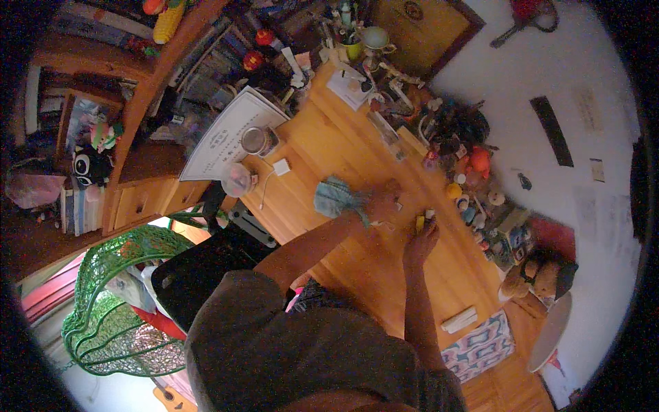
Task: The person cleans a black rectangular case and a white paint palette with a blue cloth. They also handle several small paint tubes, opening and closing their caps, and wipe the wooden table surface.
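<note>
My left hand [385, 200] is over the wooden desk [355, 257], blurred, with a small pale piece [399, 206] at its fingertips. Whether those fingers grip it, I cannot tell. A teal cloth pouch [333, 197] lies just left of that hand, partly under the wrist, and a pale cord [383, 225] trails near it. To the right, my right hand [423, 241] pinches a small yellow piece [420, 222] between its fingers. Beside the yellow piece is a small white one [429, 212]; its contact with the fingers is unclear.
A lidded jar [256, 140], a clear plastic container [237, 179] and a white charger [281, 166] stand at the desk's left edge. Small items and a plush toy [538, 278] line the wall side. A white bar-shaped object [460, 320] lies near a patterned mat [481, 347].
</note>
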